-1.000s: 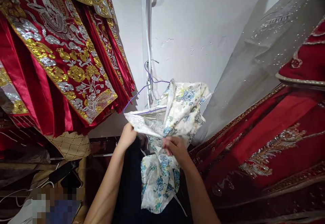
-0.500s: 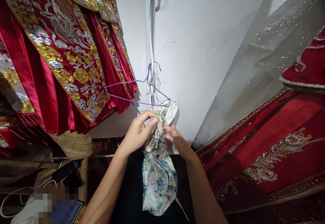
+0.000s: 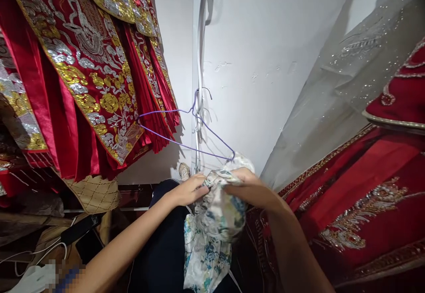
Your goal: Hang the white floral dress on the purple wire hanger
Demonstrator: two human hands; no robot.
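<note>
A white cloth with blue and yellow flowers (image 3: 212,226) hangs bunched in front of me. My left hand (image 3: 189,190) pinches its upper left fold. My right hand (image 3: 250,190) grips the gathered top from the right. A thin purple wire hanger (image 3: 186,127) hangs from a fitting on the white wall just above my hands, bare of cloth; its right corner comes down close to the cloth's top edge.
Red garments with gold and silver embroidery (image 3: 83,71) hang at the left. A red embroidered dress (image 3: 365,195) and a grey sequinned veil (image 3: 348,89) fill the right. Cables, a dark phone (image 3: 78,227) and a quilted beige bag (image 3: 93,193) lie at the lower left.
The cloth came off the hanger, which swung back bare against the wall. Both hands drew the cloth down and bunched it together lower in front of me.
</note>
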